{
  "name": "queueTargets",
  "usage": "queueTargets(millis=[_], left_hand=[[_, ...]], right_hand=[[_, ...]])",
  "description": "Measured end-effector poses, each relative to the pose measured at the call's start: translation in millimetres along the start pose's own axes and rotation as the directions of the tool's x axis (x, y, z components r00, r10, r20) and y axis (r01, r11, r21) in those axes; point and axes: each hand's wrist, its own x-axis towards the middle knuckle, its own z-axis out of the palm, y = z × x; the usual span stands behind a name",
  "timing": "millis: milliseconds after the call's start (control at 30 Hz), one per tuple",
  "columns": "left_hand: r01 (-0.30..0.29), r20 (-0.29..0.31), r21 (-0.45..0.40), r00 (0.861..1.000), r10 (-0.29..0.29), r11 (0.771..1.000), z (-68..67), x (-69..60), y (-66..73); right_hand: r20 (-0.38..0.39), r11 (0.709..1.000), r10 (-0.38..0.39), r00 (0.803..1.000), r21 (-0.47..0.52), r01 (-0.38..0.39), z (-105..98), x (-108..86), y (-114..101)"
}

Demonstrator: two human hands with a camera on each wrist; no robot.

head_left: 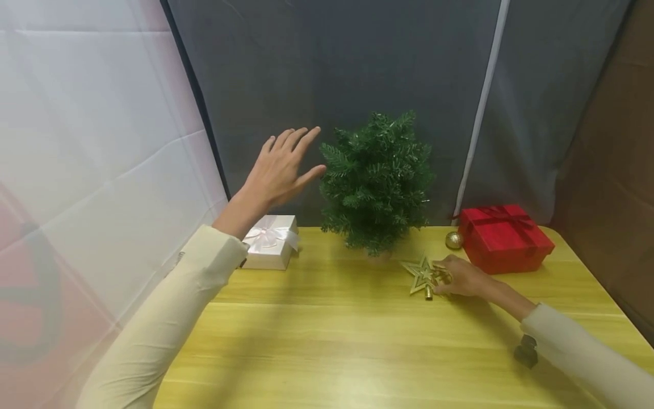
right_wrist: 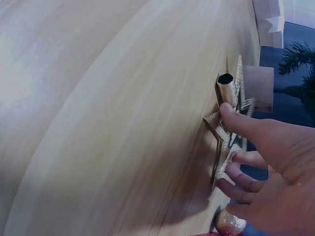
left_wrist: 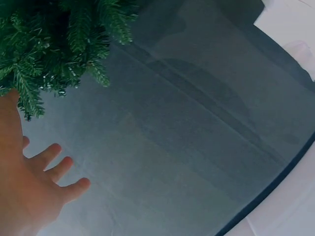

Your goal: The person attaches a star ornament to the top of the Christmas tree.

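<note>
A gold star tree topper, with a tube-shaped base, is at the table's surface in front of the small green Christmas tree. My right hand holds the star by its right side. In the right wrist view the thumb lies by the tube and the other fingers curl at the star's edge. My left hand is raised to the left of the tree, holding nothing. Its fingers are spread, with the thumb close to the branches; whether it touches them I cannot tell.
A red gift box with a dark red ribbon stands at the back right, a gold glitter ball beside it. At the back left is a white gift box with a bow. Grey cloth hangs behind the wooden table.
</note>
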Motion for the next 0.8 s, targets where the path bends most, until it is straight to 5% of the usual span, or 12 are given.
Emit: queueTargets(millis=[233,500,800], left_hand=[[-0.031,0.012,-0.080,0.999,0.032,0.996,-2.0,15.3,6.4],[-0.022,0.046,-0.191,0.998,0.032,0.981,1.7,28.6,14.1],[0.040,0.101,-0.400,0.995,0.000,0.916,8.4,35.7,17.4]], right_hand=[[-0.110,0.991,0.008,0.994,0.133,0.007,-7,4.5,6],[-0.170,0.986,0.020,0.985,0.168,0.009,-18,4.7,14],[-0.149,0.968,0.076,0.986,0.247,-0.037,-34,-0.3,9]])
